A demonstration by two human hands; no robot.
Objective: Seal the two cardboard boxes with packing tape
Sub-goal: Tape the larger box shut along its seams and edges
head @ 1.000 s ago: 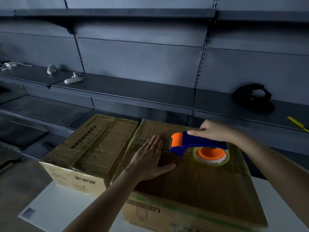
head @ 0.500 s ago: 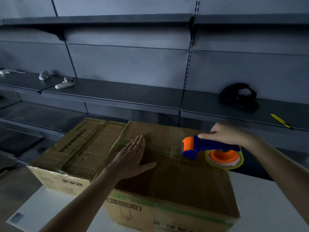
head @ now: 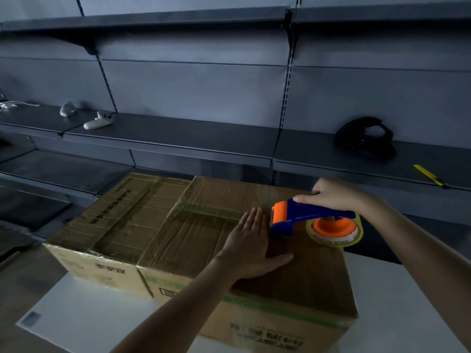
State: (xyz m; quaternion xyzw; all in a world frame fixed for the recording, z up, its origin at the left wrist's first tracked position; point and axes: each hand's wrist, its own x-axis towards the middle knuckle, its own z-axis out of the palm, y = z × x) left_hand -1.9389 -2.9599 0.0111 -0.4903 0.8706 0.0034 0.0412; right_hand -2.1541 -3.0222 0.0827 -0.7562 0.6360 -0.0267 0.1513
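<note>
Two closed cardboard boxes stand side by side on a white table (head: pixel 84 324). The smaller left box (head: pixel 122 220) has shiny tape along its top. On the larger right box (head: pixel 204 230), my left hand (head: pixel 252 245) presses flat with straight fingers and the thumb spread. My right hand (head: pixel 331 194) grips the blue handle of a tape dispenser (head: pixel 305 220) with an orange head and an orange-cored tape roll (head: pixel 334 229). The dispenser sits over the right part of the box top, its head just right of my left fingertips.
Grey metal shelves (head: pixel 178 138) run behind the table. White controllers (head: pixel 98 121) lie on the left shelf. A black headset (head: pixel 364 136) and a yellow utility knife (head: pixel 429 175) lie on the right shelf. The room is dim.
My left hand has slid right along the big box's top, closer to the dispenser head. My right hand still holds the dispenser near the box's right side.
</note>
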